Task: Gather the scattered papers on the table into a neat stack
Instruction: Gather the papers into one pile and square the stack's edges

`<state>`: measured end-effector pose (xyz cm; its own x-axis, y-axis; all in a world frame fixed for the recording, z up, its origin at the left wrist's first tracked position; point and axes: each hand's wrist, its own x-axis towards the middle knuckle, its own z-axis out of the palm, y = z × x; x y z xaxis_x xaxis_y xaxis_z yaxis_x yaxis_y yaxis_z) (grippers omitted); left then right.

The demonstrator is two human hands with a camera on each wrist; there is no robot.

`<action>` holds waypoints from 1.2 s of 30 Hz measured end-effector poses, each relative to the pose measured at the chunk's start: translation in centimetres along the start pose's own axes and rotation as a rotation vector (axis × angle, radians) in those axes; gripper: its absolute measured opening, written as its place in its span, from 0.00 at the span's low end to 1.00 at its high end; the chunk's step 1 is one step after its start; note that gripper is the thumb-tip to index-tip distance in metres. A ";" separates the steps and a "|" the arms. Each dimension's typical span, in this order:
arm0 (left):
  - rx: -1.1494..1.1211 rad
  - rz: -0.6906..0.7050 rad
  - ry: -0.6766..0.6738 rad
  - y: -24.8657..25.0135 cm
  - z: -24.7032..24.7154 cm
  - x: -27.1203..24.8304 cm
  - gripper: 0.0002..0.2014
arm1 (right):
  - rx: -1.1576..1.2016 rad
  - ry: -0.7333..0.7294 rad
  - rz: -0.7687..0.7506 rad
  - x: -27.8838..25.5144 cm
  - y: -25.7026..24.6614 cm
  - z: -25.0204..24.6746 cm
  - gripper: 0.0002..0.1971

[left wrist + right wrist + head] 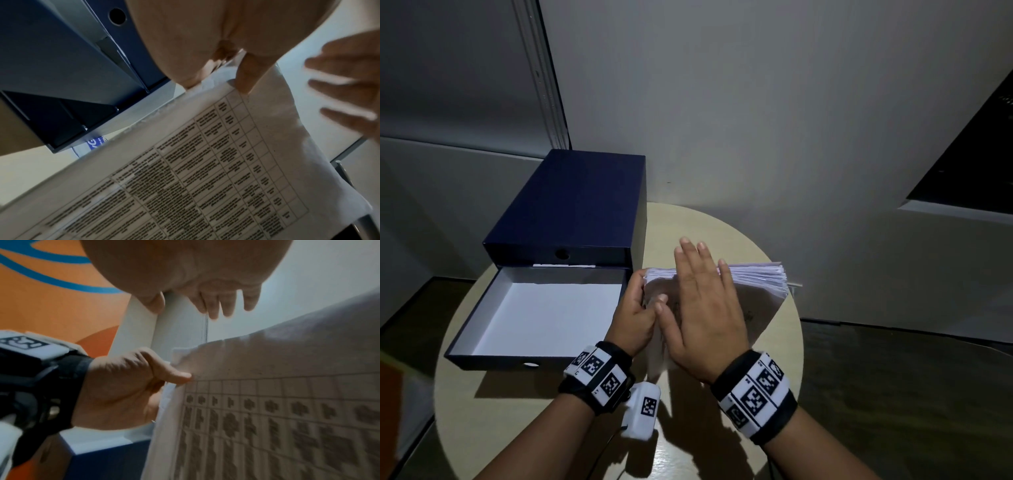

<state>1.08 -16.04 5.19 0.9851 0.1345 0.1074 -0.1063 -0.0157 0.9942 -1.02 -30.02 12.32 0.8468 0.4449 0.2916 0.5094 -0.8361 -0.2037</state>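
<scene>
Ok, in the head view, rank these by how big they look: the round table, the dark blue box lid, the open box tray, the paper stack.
Largest to smallest, as seen:
1. Round beige wooden table
2. Dark blue cardboard box lid and open white-lined box tray: too alike to rank, and the tray lies nearer the camera
3. White printed paper stack, partly covered by both hands

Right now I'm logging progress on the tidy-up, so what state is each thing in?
White printed papers: gathered in one stack, edges still fanned.
Dark blue cardboard box base: open, white inside, no papers in it.
Dark blue box lid: off, behind the base.
Left hand: grips the stack's left edge.
Right hand: flat, fingers straight, over the stack.
</scene>
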 end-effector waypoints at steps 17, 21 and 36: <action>0.025 -0.091 0.054 0.6 0.1 -0.2 0.21 | 0.938 0.111 0.583 -4.0 11.1 2.1 0.18; 0.166 -0.007 0.078 2.0 0.8 -0.1 0.17 | 0.880 0.217 0.578 -3.7 9.7 2.3 0.25; 0.973 0.421 -0.100 5.9 2.9 -0.6 0.32 | 0.319 0.120 0.171 -2.4 9.4 -1.4 0.23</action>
<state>0.27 -19.08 11.00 0.9054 -0.1478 0.3979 -0.3309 -0.8329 0.4437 1.48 -39.41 11.00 0.9092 0.2511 0.3320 0.4006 -0.7448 -0.5337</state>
